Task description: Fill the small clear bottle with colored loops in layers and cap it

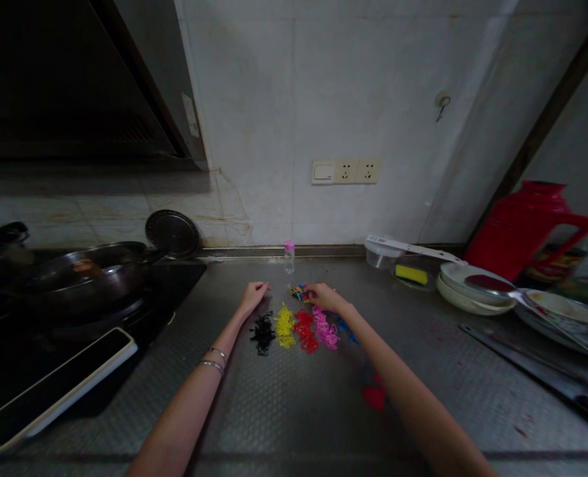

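Note:
Sorted by colour, heaps of what look like small rubber bands lie on the metal counter: black (262, 333), yellow (284, 326), red (306, 330), pink (326, 328) and blue (346, 326), the last partly behind my right forearm. Beyond them is a small mixed-colour heap (298, 291). My right hand (324, 297) pinches at its right edge, fingertips on the bands. My left hand (254, 297) hovers above the black heap, thumb and fingers pressed together; anything between them is too small to see. A clear little bottle with a pink cap (289, 257) stands behind the mixed heap.
On the left are a stove with a pan (82, 278) and a phone-like device (62, 384). To the right sit a yellow sponge (411, 275), a plastic measuring scoop (380, 253), stacked bowls (472, 298), a knife (527, 364) and a red thermos (522, 225). A red item (374, 396) lies by my right forearm.

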Tool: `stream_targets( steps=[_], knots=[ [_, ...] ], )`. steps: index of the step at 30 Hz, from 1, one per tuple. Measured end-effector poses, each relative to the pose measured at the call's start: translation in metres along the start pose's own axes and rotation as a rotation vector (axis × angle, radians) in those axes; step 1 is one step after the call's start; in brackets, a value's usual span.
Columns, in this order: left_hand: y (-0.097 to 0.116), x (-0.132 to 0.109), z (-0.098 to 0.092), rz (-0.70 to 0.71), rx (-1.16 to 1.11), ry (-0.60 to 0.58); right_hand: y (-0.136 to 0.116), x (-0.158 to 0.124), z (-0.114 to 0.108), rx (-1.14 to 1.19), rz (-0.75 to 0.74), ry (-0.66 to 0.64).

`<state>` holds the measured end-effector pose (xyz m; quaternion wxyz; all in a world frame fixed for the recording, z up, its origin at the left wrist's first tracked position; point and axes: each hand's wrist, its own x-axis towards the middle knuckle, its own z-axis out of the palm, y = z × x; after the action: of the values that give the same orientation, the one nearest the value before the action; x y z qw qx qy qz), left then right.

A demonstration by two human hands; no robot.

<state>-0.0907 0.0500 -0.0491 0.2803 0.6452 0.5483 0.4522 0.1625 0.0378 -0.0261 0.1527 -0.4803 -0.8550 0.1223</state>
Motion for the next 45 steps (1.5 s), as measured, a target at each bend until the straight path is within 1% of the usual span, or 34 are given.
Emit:
stream_targets(
  steps=[4, 10, 14, 17, 21, 26, 30, 34, 38, 41, 45],
  knots=[
    [0.002, -0.001, 0.000, -0.018, -0.007, 0.005, -0.002, 0.000, -0.002, 0.028, 0.009, -0.008],
    [0.004, -0.002, -0.001, -0.018, -0.020, 0.009, -0.002, -0.002, 0.000, 0.068, 0.059, 0.039],
    [0.002, -0.001, -0.001, -0.021, -0.027, 0.012, -0.003, 0.000, -0.001, 0.142, 0.047, 0.064],
    [0.001, 0.000, 0.000, -0.018, -0.027, 0.009, -0.011, 0.004, -0.006, 0.201, -0.003, 0.105],
    [0.000, 0.000, -0.001, -0.004, -0.021, 0.013, -0.034, 0.008, -0.004, 0.296, -0.131, 0.123],
    [-0.002, 0.001, -0.001, 0.014, -0.025, -0.009, -0.063, 0.007, 0.012, 0.326, -0.261, 0.043],
    [-0.004, 0.001, -0.001, 0.022, -0.012, -0.026, -0.069, 0.006, 0.016, 0.275, -0.273, -0.004],
    [-0.004, 0.002, 0.000, 0.026, 0.012, -0.033, -0.063, 0.005, 0.008, 0.278, -0.261, -0.002],
    [-0.003, 0.001, 0.000, 0.011, 0.033, -0.041, -0.049, 0.007, -0.004, 0.299, -0.225, -0.028],
    [-0.001, 0.001, 0.001, -0.009, 0.034, -0.040, -0.032, 0.006, -0.017, 0.250, -0.164, 0.038],
    [-0.001, 0.001, 0.002, 0.000, 0.023, -0.025, -0.001, 0.002, -0.031, 0.173, -0.032, 0.147]
  ],
)
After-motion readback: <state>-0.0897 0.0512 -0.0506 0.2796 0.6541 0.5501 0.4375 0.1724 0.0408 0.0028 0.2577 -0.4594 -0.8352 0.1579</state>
